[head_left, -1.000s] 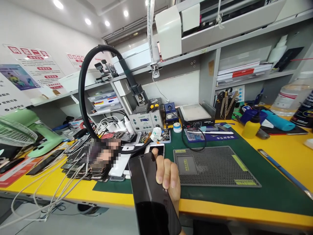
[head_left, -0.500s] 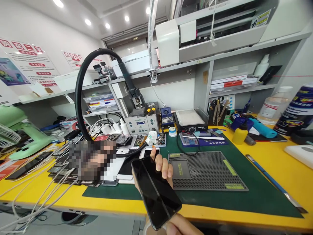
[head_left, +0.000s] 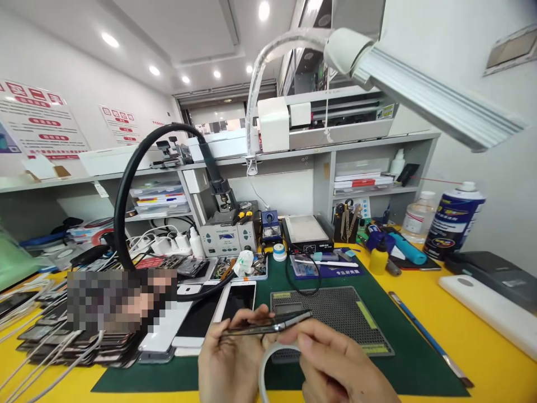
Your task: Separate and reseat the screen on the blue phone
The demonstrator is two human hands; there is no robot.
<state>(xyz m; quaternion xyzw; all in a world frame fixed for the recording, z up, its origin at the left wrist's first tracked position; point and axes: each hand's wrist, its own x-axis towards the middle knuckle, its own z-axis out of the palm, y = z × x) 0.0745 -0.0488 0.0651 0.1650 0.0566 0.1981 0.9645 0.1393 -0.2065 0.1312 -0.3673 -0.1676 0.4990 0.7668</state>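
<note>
A black smartphone (head_left: pixel 268 326) is seen nearly edge-on above the bench, its side frame facing me. My left hand (head_left: pixel 232 355) is cupped palm-up around its left part, thumb along the edge. Fingers of my right hand (head_left: pixel 335 358) are bent close together at the phone's right end. A whitish ring that looks like a roll of tape (head_left: pixel 265 366) hangs from my right hand, below the phone; part of it is hidden behind the fingers. Behind the hands lies a perforated grey mat (head_left: pixel 335 313) on the green mat (head_left: pixel 289 386).
Stacked phones (head_left: pixel 79 352) and white cables are at left, beside a white phone (head_left: pixel 188 336). A hot-air station (head_left: pixel 226 238), a heating plate (head_left: pixel 308 232) and a spray can (head_left: pixel 455 221) stand behind. A blue brush (head_left: pixel 428 336) lies at right. A lamp (head_left: pixel 436 95) hangs overhead.
The phone has turned from showing its dark screen to lying nearly flat, edge toward me. Both hands show more fully, the right beside the phone's end. My view has tilted up.
</note>
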